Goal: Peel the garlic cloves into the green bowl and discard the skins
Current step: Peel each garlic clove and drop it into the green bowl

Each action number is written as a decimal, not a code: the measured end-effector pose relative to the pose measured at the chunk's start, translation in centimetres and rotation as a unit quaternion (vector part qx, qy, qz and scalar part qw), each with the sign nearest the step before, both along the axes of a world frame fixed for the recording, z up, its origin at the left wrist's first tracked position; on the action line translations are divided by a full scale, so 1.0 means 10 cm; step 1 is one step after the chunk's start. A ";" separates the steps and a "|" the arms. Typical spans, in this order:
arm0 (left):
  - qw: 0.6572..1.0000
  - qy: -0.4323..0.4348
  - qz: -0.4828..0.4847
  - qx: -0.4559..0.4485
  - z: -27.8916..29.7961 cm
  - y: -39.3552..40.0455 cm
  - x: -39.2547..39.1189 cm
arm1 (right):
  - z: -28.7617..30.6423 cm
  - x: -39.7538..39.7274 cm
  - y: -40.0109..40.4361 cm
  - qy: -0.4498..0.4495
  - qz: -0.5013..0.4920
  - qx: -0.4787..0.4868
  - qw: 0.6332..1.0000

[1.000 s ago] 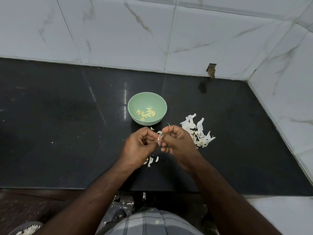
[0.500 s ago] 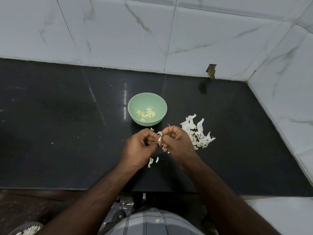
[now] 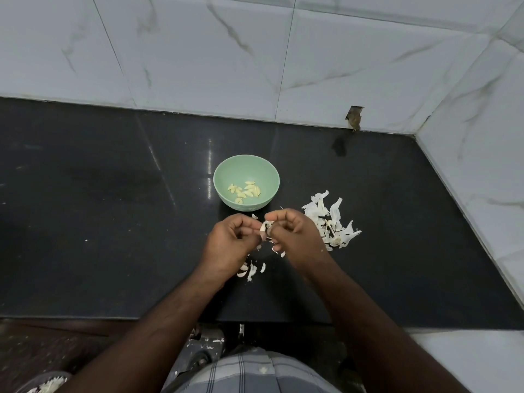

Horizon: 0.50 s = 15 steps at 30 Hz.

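Garlic clove [image 3: 263,227], partly skinned and pale, held between both hands just above the black countertop [image 3: 113,222], a little nearer the person than the green bowl [image 3: 246,165]. Left hand [image 3: 231,241]: fingers curled, thumb and fingertips pinching the clove from the left. Right hand [image 3: 295,232]: fingers likewise curled, fingertips pinching the same clove from the right, so that the two hands nearly meet over it. How much skin remains on the clove cannot be told at this size.

Green bowl: upright on the countertop, just beyond the hands, holding a small cluster of peeled cloves [image 3: 244,190] on its floor. Pile of skins [image 3: 333,219]: loose, white, papery, lying on the countertop to the right of the bowl and just beside the right hand. Smaller skin scraps [image 3: 251,269]: scattered on the countertop below and between the wrists.

Background: white marble-veined wall tiles [image 3: 198,52] behind and to the right of the countertop, with a chipped notch [image 3: 354,117] at the base of the rear wall. Checked cloth [image 3: 255,373] of the person's garment visible at the bottom edge.
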<state>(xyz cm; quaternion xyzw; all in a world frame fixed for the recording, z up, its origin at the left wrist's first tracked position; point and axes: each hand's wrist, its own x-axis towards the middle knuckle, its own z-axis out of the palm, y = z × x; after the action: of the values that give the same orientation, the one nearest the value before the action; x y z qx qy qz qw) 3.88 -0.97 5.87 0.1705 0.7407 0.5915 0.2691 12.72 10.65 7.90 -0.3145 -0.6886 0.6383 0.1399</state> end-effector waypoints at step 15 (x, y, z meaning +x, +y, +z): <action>0.998 -0.045 -0.018 0.045 -0.04 0.03 -0.01 | -0.09 0.00 0.12 -0.009 0.021 0.050 0.998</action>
<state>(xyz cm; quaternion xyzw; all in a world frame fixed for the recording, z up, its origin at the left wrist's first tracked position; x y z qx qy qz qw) 3.81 -0.71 5.50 0.1690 0.6975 0.6263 0.3045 12.70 11.82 7.04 -0.2980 -0.7275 0.6030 0.1356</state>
